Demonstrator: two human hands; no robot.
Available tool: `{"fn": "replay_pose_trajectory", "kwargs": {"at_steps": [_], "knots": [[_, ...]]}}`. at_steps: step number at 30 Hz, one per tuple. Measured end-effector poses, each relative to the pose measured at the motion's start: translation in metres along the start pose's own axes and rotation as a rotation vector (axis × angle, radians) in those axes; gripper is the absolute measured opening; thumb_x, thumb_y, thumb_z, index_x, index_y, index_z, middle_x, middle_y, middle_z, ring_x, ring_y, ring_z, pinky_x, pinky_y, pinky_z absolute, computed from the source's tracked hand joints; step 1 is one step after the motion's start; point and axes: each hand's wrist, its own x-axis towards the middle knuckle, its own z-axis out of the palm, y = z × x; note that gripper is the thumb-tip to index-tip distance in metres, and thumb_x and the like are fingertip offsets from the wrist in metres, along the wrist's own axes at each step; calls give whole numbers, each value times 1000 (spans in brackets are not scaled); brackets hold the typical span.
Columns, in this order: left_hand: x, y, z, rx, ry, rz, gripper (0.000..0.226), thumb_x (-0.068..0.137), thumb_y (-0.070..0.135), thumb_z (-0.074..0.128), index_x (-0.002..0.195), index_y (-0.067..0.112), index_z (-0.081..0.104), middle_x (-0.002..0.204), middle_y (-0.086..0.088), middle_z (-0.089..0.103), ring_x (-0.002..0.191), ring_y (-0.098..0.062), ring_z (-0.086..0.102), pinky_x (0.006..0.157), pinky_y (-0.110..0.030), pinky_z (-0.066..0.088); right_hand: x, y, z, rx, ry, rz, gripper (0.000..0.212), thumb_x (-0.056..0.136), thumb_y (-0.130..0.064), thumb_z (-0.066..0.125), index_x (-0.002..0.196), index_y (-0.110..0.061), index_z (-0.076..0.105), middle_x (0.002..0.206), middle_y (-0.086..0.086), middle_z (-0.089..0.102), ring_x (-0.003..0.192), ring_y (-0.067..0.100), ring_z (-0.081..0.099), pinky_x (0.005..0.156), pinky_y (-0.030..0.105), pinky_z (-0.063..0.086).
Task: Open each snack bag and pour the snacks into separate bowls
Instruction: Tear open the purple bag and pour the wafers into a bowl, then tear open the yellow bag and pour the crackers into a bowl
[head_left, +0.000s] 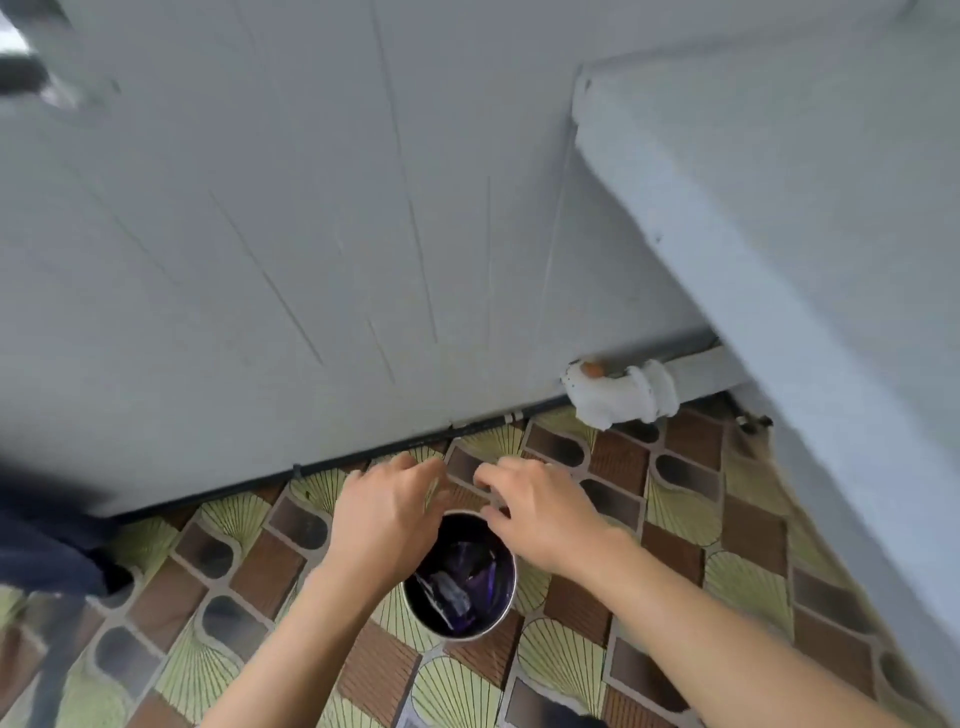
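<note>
A round metal container (506, 613) stands on the patterned floor below my hands, holding crumpled dark purple wrappers (467, 577). My left hand (387, 512) hovers over its left rim with fingers loosely curled, and nothing shows in it. My right hand (540, 506) is over the upper right rim, fingers bent, and no object is visible in it. The fingertips of both hands nearly meet above the far edge of the container. No snack bag or bowl is in view.
A grey wall (311, 234) rises just beyond the hands. A grey ledge (753, 234) slopes down at the right. A white pipe fitting (621, 392) sits at the wall's base. Dark cloth (47, 540) lies at the left edge.
</note>
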Motion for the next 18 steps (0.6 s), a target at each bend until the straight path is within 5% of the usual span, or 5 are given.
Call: {"fn": "replay_pose_trajectory", "kwargs": {"at_steps": [9,14,18], "knots": [[-14,123,-261,-25,173,187,19,96,50,55,108,38,62,87,11,65,77,-16,66,69,-29,39,-102,-61,-261,20,247,22,25,96,-32,58,120,-25,61,110,-2,66,98,23,63,78,33,48],[-18,195,-336,-101,335,364,10,91,46,64,96,38,65,63,14,55,53,-11,56,54,-12,24,-172,-53,-350,37,498,87,23,97,-36,58,117,-27,64,106,-9,67,91,13,63,82,31,53],[-10,252,-358,-223,352,519,7,90,45,63,89,39,62,57,13,52,52,-9,53,50,-17,32,-224,-33,-383,36,748,203,7,94,-36,61,93,-29,61,82,-12,64,76,9,63,70,32,53]]}}
